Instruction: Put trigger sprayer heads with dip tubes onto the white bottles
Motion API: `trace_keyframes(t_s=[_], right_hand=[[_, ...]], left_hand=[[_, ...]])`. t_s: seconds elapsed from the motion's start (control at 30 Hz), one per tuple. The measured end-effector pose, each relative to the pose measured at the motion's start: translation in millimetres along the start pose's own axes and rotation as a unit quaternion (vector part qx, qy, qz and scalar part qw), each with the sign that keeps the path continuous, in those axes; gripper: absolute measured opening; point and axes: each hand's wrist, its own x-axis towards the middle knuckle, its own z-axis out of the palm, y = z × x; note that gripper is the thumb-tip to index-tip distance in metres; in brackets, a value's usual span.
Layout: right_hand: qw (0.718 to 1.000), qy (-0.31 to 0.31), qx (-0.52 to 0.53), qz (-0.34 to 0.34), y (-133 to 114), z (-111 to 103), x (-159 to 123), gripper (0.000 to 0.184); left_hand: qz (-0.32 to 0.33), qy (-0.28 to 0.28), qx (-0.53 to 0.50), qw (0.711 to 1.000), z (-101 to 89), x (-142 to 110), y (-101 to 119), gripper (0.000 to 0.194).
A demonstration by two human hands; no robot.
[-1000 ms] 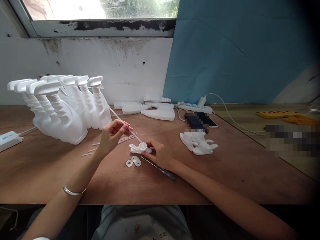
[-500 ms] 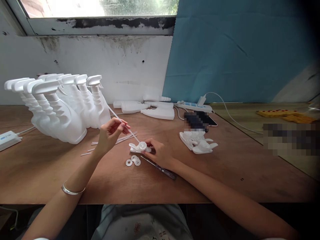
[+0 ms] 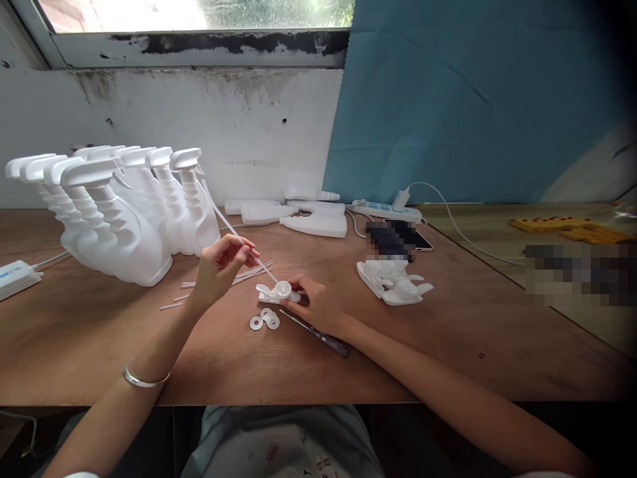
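My left hand [image 3: 221, 265] pinches a thin white dip tube [image 3: 229, 228], whose lower end sits in the round collar of a white spray trigger head [image 3: 275, 292]. That head lies on the wooden table [image 3: 149, 345], steadied by the fingers of my right hand [image 3: 318, 307]. Just in front of the head lie three white washers [image 3: 265, 320]. A dark-handled screwdriver [image 3: 318, 335] rests on the table under my right hand.
Several assembled white spray bottles [image 3: 119, 219] stand at the left, with loose tubes [image 3: 239, 275] in front of them. Empty bottles [image 3: 298, 219] lie at the back beside a power strip [image 3: 385, 212] and a phone [image 3: 398, 240]. A pile of trigger heads [image 3: 395, 282] lies at the right.
Both hands have stayed almost still; the tube remains seated in the trigger head's collar. The view has tilted slightly.
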Motion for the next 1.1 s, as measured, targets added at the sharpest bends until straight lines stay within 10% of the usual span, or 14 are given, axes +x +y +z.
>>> trace_keyframes(t_s=[0.37, 1.1], right_hand=[[1.0, -0.002, -0.007, 0.003, -7.0, -3.6, 0.1, 0.024], [1.0, -0.011, 0.011, 0.013, -4.1, -3.7, 0.5, 0.023]], left_hand=[[-0.027, -0.201, 0.125, 0.971, 35.4, 4.0, -9.9, 0.016], [-0.013, -0.245, 0.227, 0.942, 39.5, 13.0, -6.0, 0.016]])
